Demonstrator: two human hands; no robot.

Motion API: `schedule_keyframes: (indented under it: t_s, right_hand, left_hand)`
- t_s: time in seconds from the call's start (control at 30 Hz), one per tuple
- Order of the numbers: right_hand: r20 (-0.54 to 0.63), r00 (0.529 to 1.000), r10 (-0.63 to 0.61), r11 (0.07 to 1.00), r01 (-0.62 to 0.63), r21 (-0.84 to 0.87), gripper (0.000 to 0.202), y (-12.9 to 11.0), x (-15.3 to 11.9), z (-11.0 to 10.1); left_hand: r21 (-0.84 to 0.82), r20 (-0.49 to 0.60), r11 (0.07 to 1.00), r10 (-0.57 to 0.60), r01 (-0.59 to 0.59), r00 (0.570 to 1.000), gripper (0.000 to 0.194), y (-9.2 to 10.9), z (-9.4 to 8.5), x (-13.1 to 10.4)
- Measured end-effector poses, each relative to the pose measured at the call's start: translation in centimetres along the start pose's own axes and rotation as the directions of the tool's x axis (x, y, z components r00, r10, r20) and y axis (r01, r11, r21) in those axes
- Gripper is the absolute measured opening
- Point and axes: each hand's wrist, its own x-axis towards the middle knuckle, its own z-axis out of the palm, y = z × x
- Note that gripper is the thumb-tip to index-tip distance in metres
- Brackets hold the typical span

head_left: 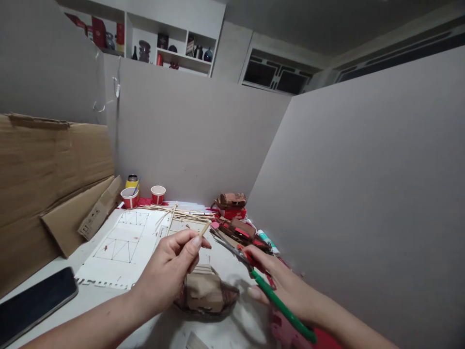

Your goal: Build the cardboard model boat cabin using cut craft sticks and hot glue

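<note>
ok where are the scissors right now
In the head view, the scissors are mostly right of centre, low down, in the right hand, pointing toward the small stick pinched in the left hand.

The left forearm [109, 312] is reached up from the lower left, and the left hand [172, 264] is held forward, its thumb [193, 246] and index finger pinched together, the other fingers partly tucked beneath. The right forearm [336, 310] is angled in from the lower right; the right hand [286, 286] is pointed inward, its thumb [257, 293] and index finger spread apart in a grip. Both forearms are bared, and the hands are kept clear of each other.
</note>
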Motion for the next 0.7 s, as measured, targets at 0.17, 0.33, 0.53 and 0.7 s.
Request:
schedule_keyframes:
  t_s: [0.17, 0.33, 0.53, 0.7]
  right_hand:
    - [-0.001, 0.993, -0.114, 0.993, 0.114, -0.037, 0.049, -2.1, 0.8, 0.2]
    - [-0.012, 0.979, -0.206, 0.976, 0.204, -0.082, 0.047, -3.2, 1.5, 0.1]
    - [-0.016, 0.966, -0.258, 0.957, 0.253, -0.143, 0.04, -4.6, 1.6, -0.4]
    - [0.03, 0.969, -0.244, 0.947, 0.245, -0.209, 0.047, -4.9, 1.5, -0.6]
  left_hand:
    - [0.002, 0.053, 1.0, 0.024, -0.024, 0.998, 0.034, -0.6, 0.1, -0.2]
    - [0.036, 0.074, 0.997, 0.073, -0.075, 0.995, 0.031, -0.7, 0.2, -0.3]
    - [0.123, 0.101, 0.974, 0.18, -0.192, 0.978, 0.03, -0.5, 0.4, -0.5]
    - [0.16, 0.107, 0.959, 0.22, -0.235, 0.97, 0.028, 0.0, 0.6, -0.8]
